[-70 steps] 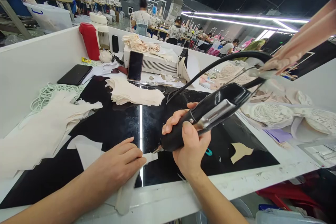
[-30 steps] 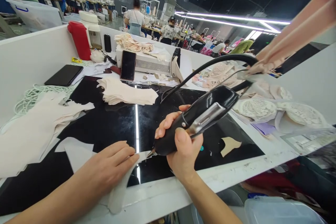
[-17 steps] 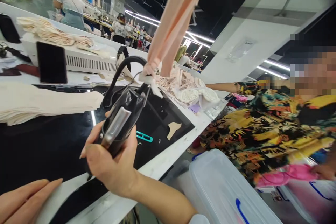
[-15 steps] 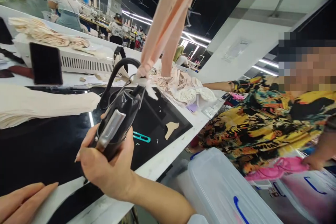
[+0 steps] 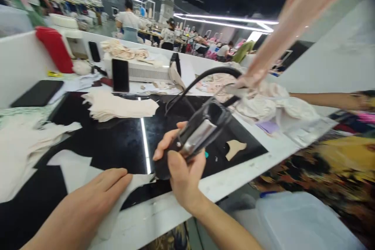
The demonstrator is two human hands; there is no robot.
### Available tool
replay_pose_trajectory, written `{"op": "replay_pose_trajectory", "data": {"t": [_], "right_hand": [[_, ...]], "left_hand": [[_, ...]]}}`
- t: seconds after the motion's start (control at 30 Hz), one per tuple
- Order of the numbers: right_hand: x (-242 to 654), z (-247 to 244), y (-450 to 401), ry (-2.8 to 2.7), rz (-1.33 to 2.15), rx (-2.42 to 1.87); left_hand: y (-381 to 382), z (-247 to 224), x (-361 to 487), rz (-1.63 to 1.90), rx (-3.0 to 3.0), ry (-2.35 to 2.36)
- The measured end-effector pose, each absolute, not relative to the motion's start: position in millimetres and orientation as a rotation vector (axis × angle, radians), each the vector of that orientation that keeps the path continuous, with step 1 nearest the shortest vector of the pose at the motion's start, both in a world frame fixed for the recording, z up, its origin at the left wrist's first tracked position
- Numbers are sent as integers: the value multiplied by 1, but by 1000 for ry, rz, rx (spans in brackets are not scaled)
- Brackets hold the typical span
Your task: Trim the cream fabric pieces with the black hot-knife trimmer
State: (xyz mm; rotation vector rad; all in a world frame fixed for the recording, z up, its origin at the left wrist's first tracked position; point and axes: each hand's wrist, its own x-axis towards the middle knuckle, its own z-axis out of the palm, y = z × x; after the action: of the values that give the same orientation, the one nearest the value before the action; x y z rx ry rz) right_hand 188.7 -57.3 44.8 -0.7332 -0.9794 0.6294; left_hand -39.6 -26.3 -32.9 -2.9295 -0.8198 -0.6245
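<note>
My right hand (image 5: 183,164) is wrapped round a black handheld tool (image 5: 202,129) with a metal plate and a black cable. Its lower end is at the edge of a white fabric piece (image 5: 73,172) on the black mat. My left hand (image 5: 96,191) lies flat on that fabric, fingers together and stretched out. A peach fabric strip (image 5: 299,27) hangs down to the tool's cable end, where white cloth is tied. Beyond the hands lies a stack of cream fabric pieces (image 5: 120,107).
More white fabric (image 5: 26,144) lies at the left. A beige scrap (image 5: 235,149) is right of the tool. Phones, a vented box (image 5: 146,74) and lace garments (image 5: 258,107) line the back. A lidded plastic box (image 5: 304,218) and a person's arm (image 5: 325,99) are at the right.
The view has turned left, so the tool and my right hand appear farther right. My left hand shows more fully on the white fabric. The co-worker is mostly out of view.
</note>
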Motion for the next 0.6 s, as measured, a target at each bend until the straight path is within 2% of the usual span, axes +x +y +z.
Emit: {"op": "replay_pose_trajectory", "data": {"t": [0.2,0.43,0.6], "right_hand": [[193,43,-63,-966,700,-671],[193,43,-65,-979,681,-682],[190,43,-68,-982,651,-705]], "left_hand": [[-34,2,-17,-595,-2891,-740],[-47,-5,-6,-387,-2776,-682],[-54,-16,0,-477,-2740,-678]]}}
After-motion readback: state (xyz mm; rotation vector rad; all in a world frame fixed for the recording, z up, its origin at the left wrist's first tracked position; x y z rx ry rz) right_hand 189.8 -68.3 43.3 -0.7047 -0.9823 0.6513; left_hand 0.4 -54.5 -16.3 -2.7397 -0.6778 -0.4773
